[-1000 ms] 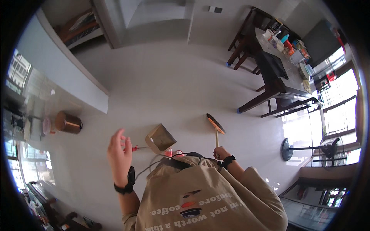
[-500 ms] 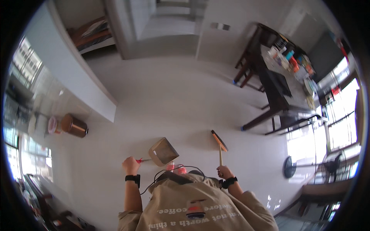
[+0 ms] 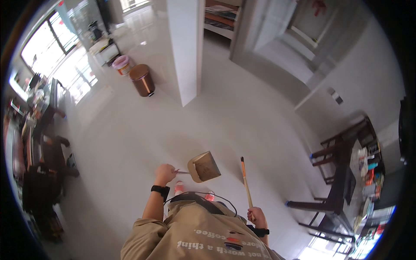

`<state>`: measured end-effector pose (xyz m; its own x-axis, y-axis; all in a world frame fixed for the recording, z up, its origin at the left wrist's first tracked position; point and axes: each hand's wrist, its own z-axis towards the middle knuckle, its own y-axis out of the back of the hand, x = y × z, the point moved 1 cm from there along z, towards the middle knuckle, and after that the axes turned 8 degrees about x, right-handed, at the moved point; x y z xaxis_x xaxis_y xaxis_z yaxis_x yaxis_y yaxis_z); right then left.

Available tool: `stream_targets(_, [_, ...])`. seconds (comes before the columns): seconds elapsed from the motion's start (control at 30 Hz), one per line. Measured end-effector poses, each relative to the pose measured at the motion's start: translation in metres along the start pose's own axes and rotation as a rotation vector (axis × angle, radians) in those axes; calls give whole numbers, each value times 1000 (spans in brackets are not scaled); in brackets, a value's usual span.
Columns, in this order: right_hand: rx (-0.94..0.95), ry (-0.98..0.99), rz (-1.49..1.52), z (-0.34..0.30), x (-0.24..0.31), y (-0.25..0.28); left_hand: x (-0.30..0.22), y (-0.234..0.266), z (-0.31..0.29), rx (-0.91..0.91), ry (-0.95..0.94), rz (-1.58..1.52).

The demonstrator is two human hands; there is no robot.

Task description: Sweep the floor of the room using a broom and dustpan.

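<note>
In my left hand [image 3: 165, 174] is the handle of a tan dustpan [image 3: 204, 168], its fingers closed round the grip. The pan hangs in front of my body, with some dark marks or debris inside that I cannot make out. To the right, my right hand [image 3: 257, 216] grips the light wooden handle of a broom [image 3: 247, 187]. The broom's narrow orange and dark head points forward, away from me; whether it touches the floor I cannot tell. My red shoes [image 3: 179, 187] show just beyond my shirt, below the pan.
A brown pedal bin [image 3: 142, 80] and a pink bucket [image 3: 122, 64] stand at the far left, near a white wall edge [image 3: 186, 56]. A dark table [image 3: 338, 190] with chairs and clutter is on the right. Dark wooden furniture [image 3: 41, 160] lines the left. Pale tiles [image 3: 130, 130] cover the floor.
My view has turned left, so the bin and wall edge moved rightward and the table slid to the right rim. Both hands keep their tools; the broom head now shows end-on and narrower.
</note>
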<state>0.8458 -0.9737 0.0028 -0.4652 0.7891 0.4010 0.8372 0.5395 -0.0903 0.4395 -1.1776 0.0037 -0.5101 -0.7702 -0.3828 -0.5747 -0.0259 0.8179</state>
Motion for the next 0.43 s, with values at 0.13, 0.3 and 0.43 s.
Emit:
stream_targets(0.13, [155, 32, -258, 7, 52, -66, 47, 47, -53, -151, 241, -283])
stream_targets(0.3, [269, 63, -573, 39, 111, -180, 115, 91, -93, -354, 367, -419])
stream_targets(0.43, [358, 87, -578, 59, 138, -276, 162, 114, -119, -427, 514, -471])
